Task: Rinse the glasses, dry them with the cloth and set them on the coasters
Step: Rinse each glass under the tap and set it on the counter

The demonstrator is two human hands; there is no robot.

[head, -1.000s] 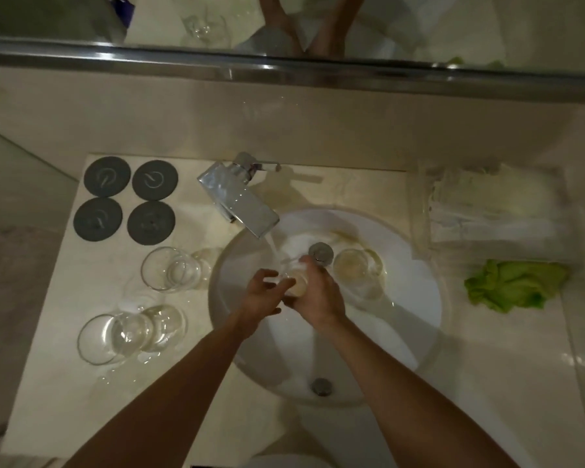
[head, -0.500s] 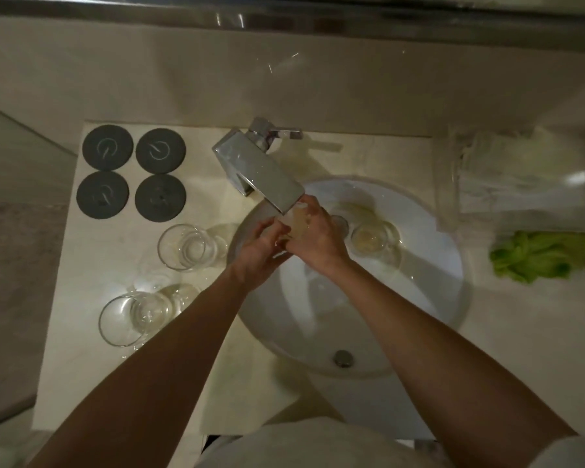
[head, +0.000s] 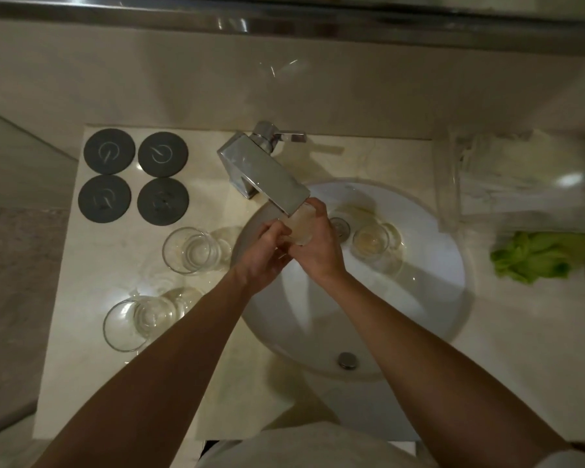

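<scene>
Dim beige wall (head: 284, 82), perhaps marble counter (head: 92, 265).

I'm at a bathroom vanity: a round white basin (head: 419, 298), chrome tap (head: 264, 173), marble counter (head: 115, 265), mirror edge above.

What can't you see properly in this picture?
- Held glass, head view: mostly hidden by the right hand, left hand and tap.
- Water: the tap's mouth is hidden by the spout, so running or not can't be told.
- Clear box: blurred and cut off by the right edge; contents unclear.
- Coasters: marks too small to read.
- Glass in the sink: too dim to tell whether it holds water.
</scene>
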